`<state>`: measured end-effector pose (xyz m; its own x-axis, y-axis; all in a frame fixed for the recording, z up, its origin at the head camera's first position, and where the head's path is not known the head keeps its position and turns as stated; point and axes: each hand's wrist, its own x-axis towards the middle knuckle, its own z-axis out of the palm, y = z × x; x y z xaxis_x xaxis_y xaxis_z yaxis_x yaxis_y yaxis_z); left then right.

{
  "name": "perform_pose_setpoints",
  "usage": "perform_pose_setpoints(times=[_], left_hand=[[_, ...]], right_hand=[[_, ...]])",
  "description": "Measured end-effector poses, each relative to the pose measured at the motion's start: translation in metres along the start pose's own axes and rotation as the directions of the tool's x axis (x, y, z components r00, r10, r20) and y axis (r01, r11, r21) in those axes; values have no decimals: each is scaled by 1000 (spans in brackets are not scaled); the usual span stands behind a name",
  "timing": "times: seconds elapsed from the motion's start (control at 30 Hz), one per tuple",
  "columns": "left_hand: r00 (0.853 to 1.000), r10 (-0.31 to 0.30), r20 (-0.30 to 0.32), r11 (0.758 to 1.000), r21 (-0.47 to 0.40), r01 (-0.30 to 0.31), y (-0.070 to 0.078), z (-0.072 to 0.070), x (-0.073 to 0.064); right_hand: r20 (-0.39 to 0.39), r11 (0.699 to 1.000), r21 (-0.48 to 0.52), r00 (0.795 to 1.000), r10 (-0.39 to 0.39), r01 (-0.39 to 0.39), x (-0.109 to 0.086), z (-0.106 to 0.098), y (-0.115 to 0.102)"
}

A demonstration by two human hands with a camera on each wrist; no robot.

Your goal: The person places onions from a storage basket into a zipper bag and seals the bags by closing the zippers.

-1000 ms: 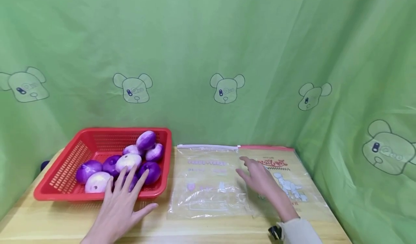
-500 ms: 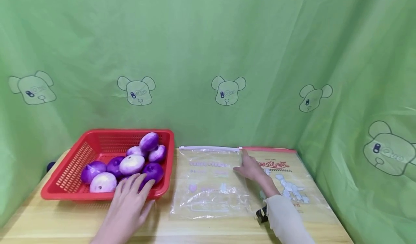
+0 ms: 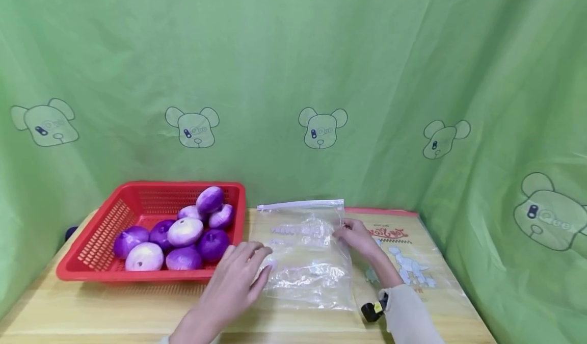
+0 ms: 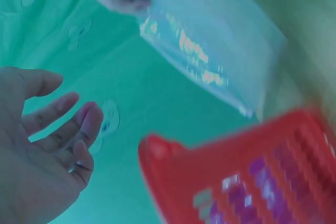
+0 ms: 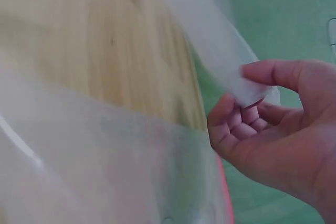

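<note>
A clear zip bag [image 3: 298, 255] with a white slider strip along its top is partly lifted off the table. My right hand [image 3: 359, 239] pinches its right edge between thumb and fingers; the right wrist view shows the film of the bag [image 5: 220, 45] caught there. My left hand [image 3: 234, 278] hovers by the bag's left side with fingers loosely bent, and in the left wrist view the hand [image 4: 52, 140] holds nothing. Left of it stands a red basket [image 3: 82, 270] with several purple onions [image 3: 183, 232] in it.
A second clear zip bag [image 3: 408, 262] with a red strip and a dinosaur print lies flat at the right of the wooden table [image 3: 114, 313]. A green curtain [image 3: 257, 69] hangs behind and on both sides.
My left hand has moved right, from the basket's front edge to the bag. My right hand has taken the white-strip bag's right edge and raised it.
</note>
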<state>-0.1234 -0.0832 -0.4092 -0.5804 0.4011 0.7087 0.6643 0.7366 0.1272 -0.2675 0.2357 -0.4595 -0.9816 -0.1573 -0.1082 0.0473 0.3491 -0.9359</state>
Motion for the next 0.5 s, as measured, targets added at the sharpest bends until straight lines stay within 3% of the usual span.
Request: perform_pose_setpoints(times=[0.17,0.3,0.4,0.5], left_hand=[[999,-21,44,998,-64,23,5,21,12],[992,-83,93,987,-131,95,5,31,23],[972,-170,162,953,-225,204,5,32,31],[943,-253,215,893,-323,314,5,28,38]], right_hand=[[21,995,101,1000,-15,13,-14,3,-8],[-5,990,119,997,-77,77,-29,4,-21],[-36,982,104,987,-154,157,-43,6,-38],[-65,964,63,965,-254,258,-58,9,-58]])
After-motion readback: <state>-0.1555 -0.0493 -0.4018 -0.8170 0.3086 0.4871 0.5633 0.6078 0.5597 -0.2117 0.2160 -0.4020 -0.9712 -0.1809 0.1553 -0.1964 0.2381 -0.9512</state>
